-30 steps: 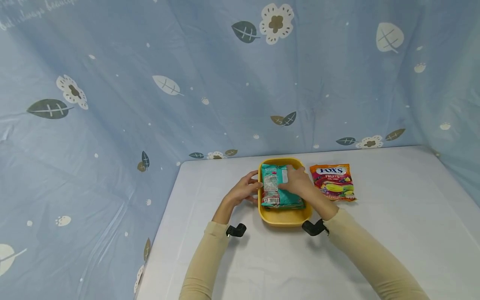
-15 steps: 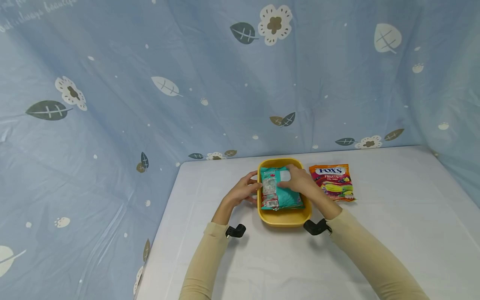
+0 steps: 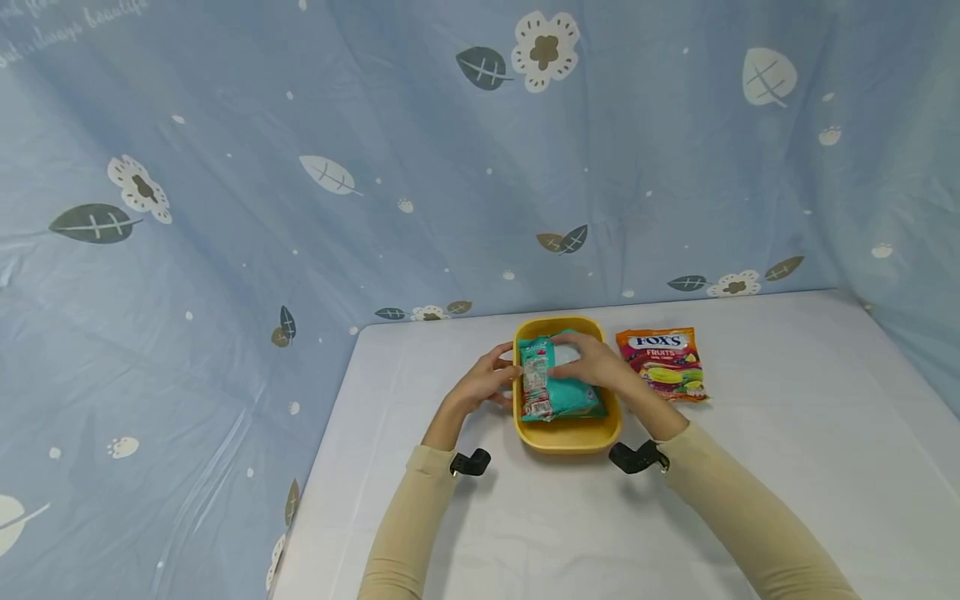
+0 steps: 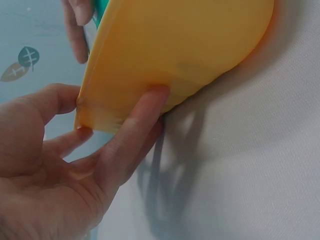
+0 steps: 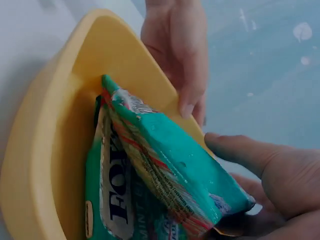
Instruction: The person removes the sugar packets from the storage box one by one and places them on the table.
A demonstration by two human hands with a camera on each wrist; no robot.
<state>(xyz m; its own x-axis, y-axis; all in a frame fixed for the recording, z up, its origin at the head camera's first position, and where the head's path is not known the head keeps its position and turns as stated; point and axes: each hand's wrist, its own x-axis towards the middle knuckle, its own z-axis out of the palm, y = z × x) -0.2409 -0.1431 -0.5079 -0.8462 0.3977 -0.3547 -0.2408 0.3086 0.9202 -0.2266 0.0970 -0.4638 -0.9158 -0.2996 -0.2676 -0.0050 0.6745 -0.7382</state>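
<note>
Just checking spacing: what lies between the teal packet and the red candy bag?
The yellow tub's right wall, with the right hand crossing above it; the head view shows this.

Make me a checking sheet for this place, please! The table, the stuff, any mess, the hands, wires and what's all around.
Surface: white table.
Things: yellow tub; inside, an upper green bag lies at an angle over a lower green bag; a fruit candy bag lies flat beside the tub, on its right.
Clutter: nothing seen.
Left hand: holds the tub's left side, thumb at the rim, fingers against the outer wall.
Right hand: holds the upper green bag.
Cables: nothing seen.
Surroundings: blue curtain with leaves and flowers.
</note>
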